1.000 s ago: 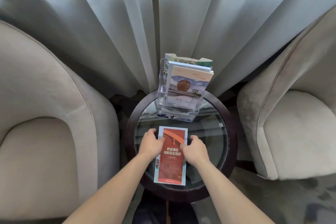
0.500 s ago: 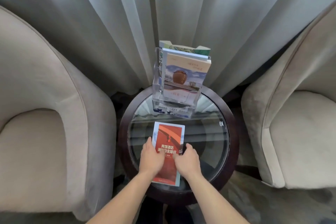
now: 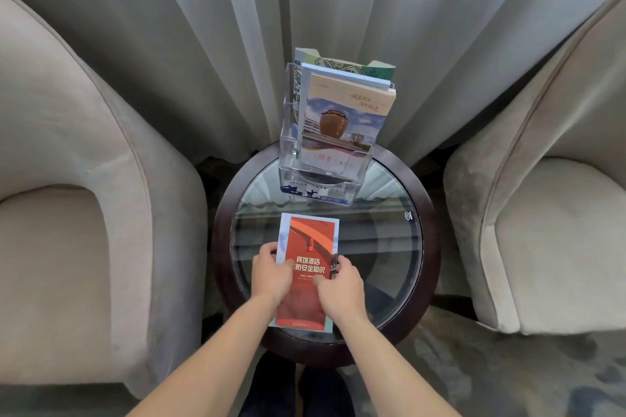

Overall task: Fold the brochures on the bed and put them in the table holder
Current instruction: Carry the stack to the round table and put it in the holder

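A folded red brochure lies flat on the round glass table, its near end over the table's front rim. My left hand grips its left edge, fingers curled over it. My right hand grips the right edge the same way. Both hands sit at the brochure's middle. Behind it, at the table's far edge, stands a clear acrylic holder with several folded brochures upright in it; the front brochure shows a brown jar.
A beige armchair stands left of the table and a second armchair right of it. Grey curtains hang close behind the holder. Patterned carpet lies below, and my dark shoes show under the table's front.
Both hands have slid toward me along the brochure, from its far half to its middle. The brochure stays flat on the glass. The view has tilted slightly down.
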Demonstrator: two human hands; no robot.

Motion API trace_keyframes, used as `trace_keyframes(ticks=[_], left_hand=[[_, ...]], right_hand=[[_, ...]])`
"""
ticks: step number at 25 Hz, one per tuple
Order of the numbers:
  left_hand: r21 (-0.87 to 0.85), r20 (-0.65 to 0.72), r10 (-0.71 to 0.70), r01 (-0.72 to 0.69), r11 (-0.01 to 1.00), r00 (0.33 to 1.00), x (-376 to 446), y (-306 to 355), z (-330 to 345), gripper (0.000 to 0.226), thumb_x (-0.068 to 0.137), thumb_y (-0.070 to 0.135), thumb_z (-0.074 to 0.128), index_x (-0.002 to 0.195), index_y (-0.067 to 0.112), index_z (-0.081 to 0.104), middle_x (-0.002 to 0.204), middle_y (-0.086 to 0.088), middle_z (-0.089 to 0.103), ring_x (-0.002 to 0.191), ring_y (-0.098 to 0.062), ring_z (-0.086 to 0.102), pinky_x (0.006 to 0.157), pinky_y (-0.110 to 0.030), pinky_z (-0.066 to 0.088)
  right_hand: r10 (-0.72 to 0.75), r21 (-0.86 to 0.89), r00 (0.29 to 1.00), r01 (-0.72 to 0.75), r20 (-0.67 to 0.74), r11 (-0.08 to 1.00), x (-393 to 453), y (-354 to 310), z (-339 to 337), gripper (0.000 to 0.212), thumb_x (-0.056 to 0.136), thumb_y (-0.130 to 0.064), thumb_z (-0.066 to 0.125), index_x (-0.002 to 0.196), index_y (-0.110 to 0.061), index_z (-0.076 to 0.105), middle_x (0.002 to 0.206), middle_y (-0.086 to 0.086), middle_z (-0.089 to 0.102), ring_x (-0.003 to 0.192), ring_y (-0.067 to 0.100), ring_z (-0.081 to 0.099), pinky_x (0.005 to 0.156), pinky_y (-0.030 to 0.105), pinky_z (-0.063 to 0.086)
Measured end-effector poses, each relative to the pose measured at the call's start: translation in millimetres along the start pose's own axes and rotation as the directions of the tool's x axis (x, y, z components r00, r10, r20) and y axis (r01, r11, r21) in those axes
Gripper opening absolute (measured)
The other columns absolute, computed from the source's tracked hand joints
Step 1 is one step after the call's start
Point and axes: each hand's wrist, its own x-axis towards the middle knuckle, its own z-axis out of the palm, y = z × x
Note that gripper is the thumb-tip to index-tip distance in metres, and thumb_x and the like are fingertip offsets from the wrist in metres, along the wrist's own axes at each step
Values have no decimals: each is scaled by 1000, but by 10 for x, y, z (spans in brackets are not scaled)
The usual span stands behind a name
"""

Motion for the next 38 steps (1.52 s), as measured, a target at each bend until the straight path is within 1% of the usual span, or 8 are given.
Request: trace_keyframes(ticks=[4, 8, 11, 15, 21, 26, 33, 38], left_hand=[[193, -76, 128, -111, 975, 989, -129, 28, 35, 33, 87, 12, 51, 103, 39, 40, 86, 7, 66, 70, -13, 60, 53, -29, 39], [151, -27, 216, -209, 966, 976, -155, 122, 0, 29, 93, 9, 48, 101, 36, 43, 85, 7, 68, 68, -14, 66, 52, -30, 47], [145, 21, 282, -282, 948, 959, -138, 164, -75, 21, 99, 15, 49, 101, 36, 45, 95, 9, 69, 72, -12, 70, 51, -27, 51], [121, 15, 321, -320, 940, 947, -156, 302, -147, 24, 98, 14, 51, 100, 37, 45, 95, 10, 67, 75, -9, 68, 60, -35, 59], [393, -105, 570, -492, 777, 815, -207, 633, -277, 23, 93, 21, 58, 92, 35, 39, 84, 13, 60, 72, -19, 62, 58, -35, 43], [307, -149, 593, -534, 788, 791, -210, 1065, -393, 21, 93, 27, 61, 97, 36, 43, 91, 13, 65, 84, -21, 67, 69, -41, 54], [211, -225, 644, -608, 765, 732, -201, 1776, -587, 21, 90, 30, 62, 94, 37, 43, 87, 15, 64, 81, -15, 64, 70, -42, 53], [99, -243, 637, -634, 767, 732, -185, 2171, -639, 22, 90, 23, 63, 92, 33, 44, 90, 12, 64, 83, -14, 63, 72, -45, 55]], right_hand=[[17, 14, 1000, -17, -14, 1000, 0, 7, -9, 41, 86, -30, 67, 125, -27, 53, 118, -4, 57, 99, 15, 61, 88, 41, 54], [60, 38, 996, -58, -68, 998, 109, 1, -54, 48, 88, -31, 68, 132, -20, 52, 114, -6, 53, 102, 16, 58, 92, 43, 52], [30, 72, 991, -21, -130, 997, 148, -49, -100, 39, 89, -27, 66, 126, -29, 55, 110, -9, 53, 97, 13, 58, 89, 43, 53], [21, 115, 984, -1, -175, 993, 198, -185, -211, 32, 86, -21, 65, 114, -33, 55, 98, -9, 64, 95, 16, 63, 84, 44, 55], [-117, -9, 927, 122, -358, 993, 105, -490, -415, 18, 83, -25, 65, 90, -34, 52, 84, -15, 61, 82, 15, 60, 67, 33, 44], [-181, 37, 869, 223, -460, 974, 53, -922, -630, 16, 85, -25, 66, 89, -32, 52, 83, -14, 61, 80, 14, 57, 66, 32, 39], [-281, 21, 804, 343, -523, 939, 49, -1527, -988, 15, 87, -29, 66, 87, -29, 52, 86, -11, 65, 79, 16, 61, 68, 35, 48], [-331, 12, 746, 414, -578, 910, 69, -1841, -1176, 15, 87, -28, 67, 88, -30, 52, 87, -12, 63, 78, 12, 60, 65, 32, 47]])
